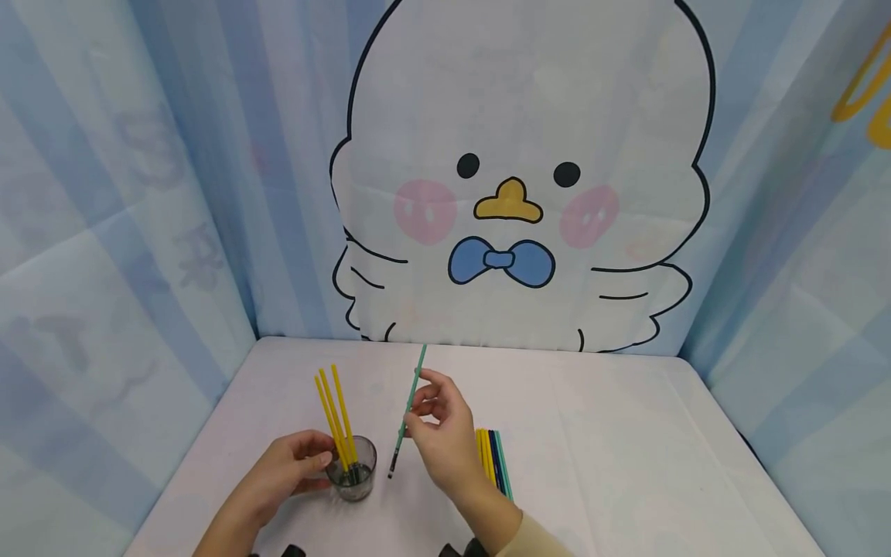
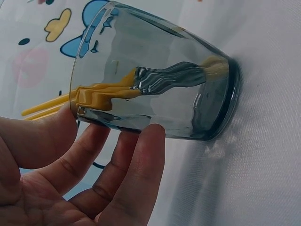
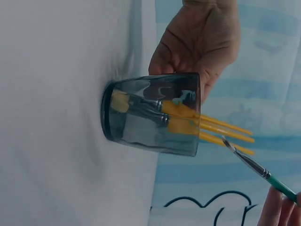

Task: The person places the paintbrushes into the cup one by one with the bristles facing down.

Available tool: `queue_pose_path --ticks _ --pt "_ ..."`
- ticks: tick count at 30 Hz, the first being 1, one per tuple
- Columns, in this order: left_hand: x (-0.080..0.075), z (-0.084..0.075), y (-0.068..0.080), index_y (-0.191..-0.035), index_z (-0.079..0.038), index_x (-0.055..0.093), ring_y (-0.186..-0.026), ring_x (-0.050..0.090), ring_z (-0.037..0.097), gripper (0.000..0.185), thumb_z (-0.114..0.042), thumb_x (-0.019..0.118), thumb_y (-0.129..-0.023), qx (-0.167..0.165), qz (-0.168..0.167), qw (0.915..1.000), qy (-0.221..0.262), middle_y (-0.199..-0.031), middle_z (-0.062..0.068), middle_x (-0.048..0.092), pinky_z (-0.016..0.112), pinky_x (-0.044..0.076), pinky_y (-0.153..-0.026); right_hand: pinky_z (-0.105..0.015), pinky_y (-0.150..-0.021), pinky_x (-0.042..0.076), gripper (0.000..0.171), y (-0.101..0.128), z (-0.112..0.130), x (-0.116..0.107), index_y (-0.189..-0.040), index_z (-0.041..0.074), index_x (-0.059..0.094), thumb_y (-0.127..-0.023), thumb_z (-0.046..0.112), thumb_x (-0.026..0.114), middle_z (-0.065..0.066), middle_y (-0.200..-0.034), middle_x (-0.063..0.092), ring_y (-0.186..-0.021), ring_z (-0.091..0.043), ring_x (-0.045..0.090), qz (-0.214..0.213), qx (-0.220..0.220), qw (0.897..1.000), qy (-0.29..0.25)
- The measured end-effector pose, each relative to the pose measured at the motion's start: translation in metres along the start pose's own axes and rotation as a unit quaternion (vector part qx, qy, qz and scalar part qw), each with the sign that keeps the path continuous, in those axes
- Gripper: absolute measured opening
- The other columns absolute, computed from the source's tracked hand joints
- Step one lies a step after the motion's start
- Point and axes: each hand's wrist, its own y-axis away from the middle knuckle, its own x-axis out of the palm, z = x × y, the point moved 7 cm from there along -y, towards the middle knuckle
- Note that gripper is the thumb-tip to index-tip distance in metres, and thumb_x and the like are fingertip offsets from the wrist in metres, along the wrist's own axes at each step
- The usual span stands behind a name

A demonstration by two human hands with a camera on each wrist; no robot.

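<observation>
A clear grey-tinted glass (image 1: 366, 456) stands upright on the table, left of centre. Several yellow paintbrushes (image 1: 345, 418) lean in it; through its wall in the right wrist view, pale bristles (image 3: 119, 101) show near the bottom. My left hand (image 1: 281, 468) holds the glass from the left, thumb at the rim and fingers along the side. To the right, my right hand (image 1: 445, 433) pinches a green paintbrush (image 1: 400, 441) by its handle, raised and slanting. Its bristle end points down toward the glass. In the right wrist view the tip overlaps the yellow handles.
Right of my right forearm lies a row of yellow, dark blue and green sticks (image 1: 497, 464), partly hidden by the arm. Black objects (image 1: 473, 548) show at the bottom edge. A printed cloth backdrop (image 1: 515, 100) rises behind the white-covered table (image 1: 626, 449), with curtains on both sides.
</observation>
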Motion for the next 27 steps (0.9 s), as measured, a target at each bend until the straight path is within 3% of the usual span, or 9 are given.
queue_pose_path --ticks 10,27 --pt "0.0 0.002 0.0 -0.124 0.007 0.066 -0.103 0.07 0.02 0.023 -0.006 0.066 -0.105 -0.008 -0.02 0.9998 0.0 -0.119 0.015 0.073 0.044 0.069 -0.087 -0.03 -0.079 0.069 0.06 0.0 0.004 0.022 -0.146 0.016 0.057 -0.095 -0.014 0.065 -0.016 -0.111 0.059 -0.098 -0.023 0.066 0.007 -0.01 0.999 -0.04" --pt "0.001 0.0 0.0 -0.125 0.007 0.066 -0.103 0.07 0.02 0.024 -0.006 0.067 -0.105 -0.006 -0.015 0.9999 0.0 -0.121 0.016 0.073 0.044 0.069 -0.088 -0.026 -0.077 0.067 0.059 -0.007 -0.021 0.035 -0.144 0.02 0.062 -0.095 -0.013 0.067 -0.013 -0.11 0.061 -0.093 -0.016 0.064 0.004 -0.002 1.0 -0.006"
